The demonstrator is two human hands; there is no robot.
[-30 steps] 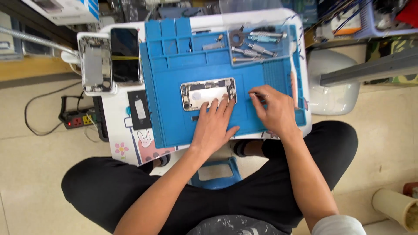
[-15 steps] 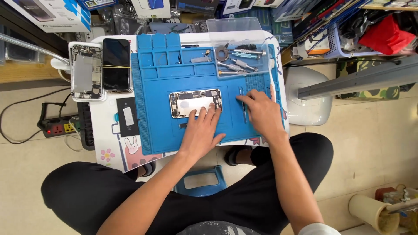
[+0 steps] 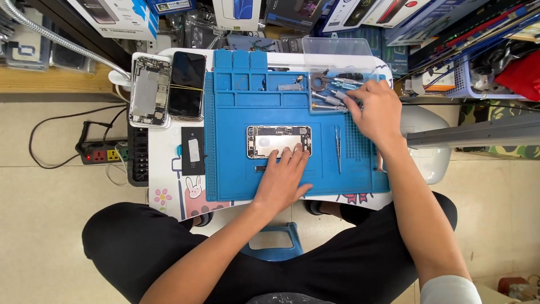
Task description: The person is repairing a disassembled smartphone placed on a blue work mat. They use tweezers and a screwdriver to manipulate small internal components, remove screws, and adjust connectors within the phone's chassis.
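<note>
The left hand point(image 3: 284, 177) is pressing spread fingers on the opened silver phone chassis point(image 3: 278, 141), lying lengthwise across the blue silicone mat point(image 3: 236, 174); the right hand point(image 3: 376, 112) is pinching a slim grey screwdriver point(image 3: 344, 97) up-right of it.

The right hand point(image 3: 376, 110) has left the mat point(image 3: 236, 174) — now among the screwdrivers point(image 3: 333, 93).

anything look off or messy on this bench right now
Nothing looks spilled or broken. The opened phone lies square on the blue mat under the left hand; tweezers lie straight beside it. The right hand is at the clear tool tray.
</note>
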